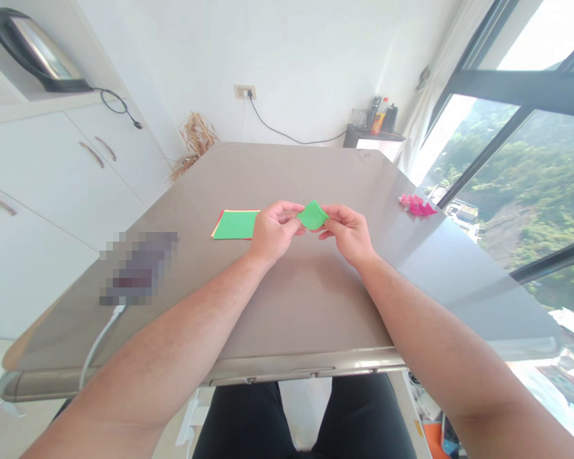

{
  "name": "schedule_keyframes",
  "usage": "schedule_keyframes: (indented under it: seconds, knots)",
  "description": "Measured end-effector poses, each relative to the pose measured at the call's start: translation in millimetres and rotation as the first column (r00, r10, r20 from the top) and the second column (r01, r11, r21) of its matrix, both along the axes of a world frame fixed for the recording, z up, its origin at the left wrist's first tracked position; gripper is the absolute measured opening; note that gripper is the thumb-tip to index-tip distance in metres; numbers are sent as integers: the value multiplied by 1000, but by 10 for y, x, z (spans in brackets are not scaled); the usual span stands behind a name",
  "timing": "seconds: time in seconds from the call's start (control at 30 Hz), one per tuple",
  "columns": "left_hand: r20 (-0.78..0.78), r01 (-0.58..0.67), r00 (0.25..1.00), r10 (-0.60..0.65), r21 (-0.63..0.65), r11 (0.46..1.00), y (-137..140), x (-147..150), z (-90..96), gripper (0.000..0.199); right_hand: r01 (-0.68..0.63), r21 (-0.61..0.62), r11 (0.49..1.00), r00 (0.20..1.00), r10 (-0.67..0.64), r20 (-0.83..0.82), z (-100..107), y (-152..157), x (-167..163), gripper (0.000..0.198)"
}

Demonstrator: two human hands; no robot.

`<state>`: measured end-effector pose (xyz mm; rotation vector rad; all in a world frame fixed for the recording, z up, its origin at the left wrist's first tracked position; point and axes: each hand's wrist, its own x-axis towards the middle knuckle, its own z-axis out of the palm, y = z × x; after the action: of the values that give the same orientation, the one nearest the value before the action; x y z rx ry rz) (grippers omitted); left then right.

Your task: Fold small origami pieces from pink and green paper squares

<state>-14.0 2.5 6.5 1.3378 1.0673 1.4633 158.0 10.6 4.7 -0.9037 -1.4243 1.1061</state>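
Note:
A small folded piece of green paper (312, 215), diamond-shaped from here, is held up above the table between my two hands. My left hand (276, 228) pinches its left corner between thumb and fingers. On the opposite corner, the thumb and fingers of my right hand (348, 231) are closed in the same way. Just left of my left hand lies a stack of coloured paper sheets (234, 225), green on top, with red and yellowish edges showing. My left hand covers the stack's right end.
Pink folded paper pieces (417, 205) sit at the table's right edge. A blurred-out dark device (141, 268) with a white cable (98, 341) lies on the left of the grey table (287, 172). Bottles (380, 116) stand on a small cabinet behind; a window is at right.

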Motion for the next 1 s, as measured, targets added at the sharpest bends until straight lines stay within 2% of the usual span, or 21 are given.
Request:
schedule_keyframes:
  seconds: [0.43, 1.0]
  knots:
    - [-47, 11, 999, -9, 28, 1000, 1, -23, 0, 20, 6, 19, 1000, 1000, -6, 16, -6, 8, 7, 29]
    - [-10, -1, 1000, 2, 26, 1000, 6, -5, -9, 21, 9, 62, 998, 1000, -9, -4, -27, 27, -1, 27]
